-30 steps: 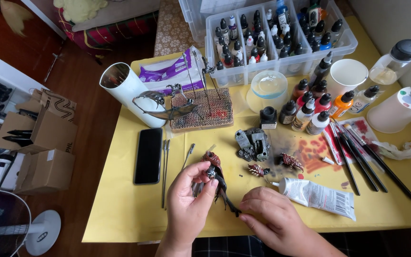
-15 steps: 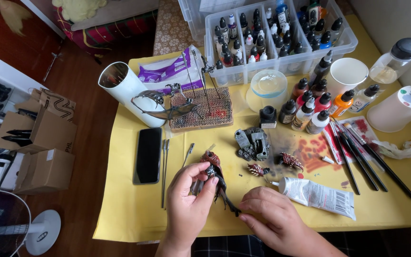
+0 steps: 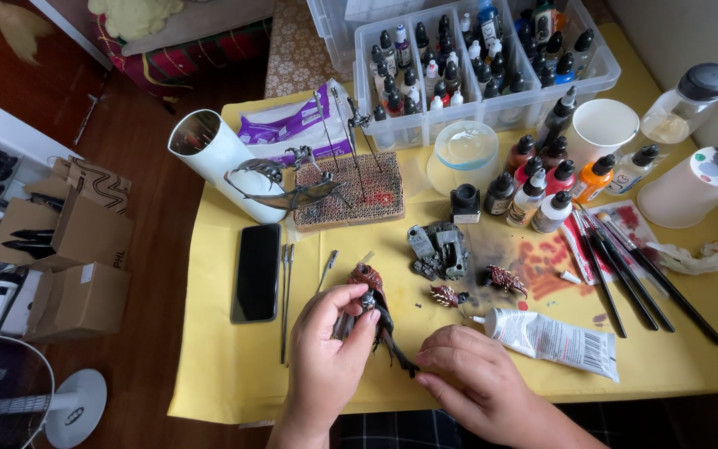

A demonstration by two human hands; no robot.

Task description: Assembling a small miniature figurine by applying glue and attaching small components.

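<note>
Boxes (image 3: 68, 274) of brown cardboard sit on the floor at far left, beside a white fan (image 3: 35, 407), and from there we sweep onto the bench (image 3: 226, 366) with its yellow cover. We pass a white tube (image 3: 218, 158) lying tilted, a black phone (image 3: 257, 272) face up, and two thin metal tools (image 3: 286, 299) just beside it. Now our left hand (image 3: 330, 357), and the fingers (image 3: 357, 326) are curled closed around a dark winged miniature (image 3: 373, 312) with a reddish head, held up just above the bench near its front edge. Behind it stands a cork block (image 3: 351, 187) stuck with wire pins, with a grey winged piece (image 3: 280, 189) on its left side. On to our right hand (image 3: 479, 387): its fingers are bent and loosely closed, tips at the miniature's lower end, and we cannot tell whether they pinch it or only touch it. Just past that hand lies a white squeeze tube (image 3: 554, 341), cap pointing left. Above it we see a grey scenic base (image 3: 440, 249) and two small spiky parts (image 3: 475, 287), then a cluster of dropper bottles (image 3: 542, 183), black brushes (image 3: 641, 283) fanned out, a white paper cup (image 3: 602, 129), and at the back a clear bin (image 3: 475, 58) packed with more bottles.
</note>
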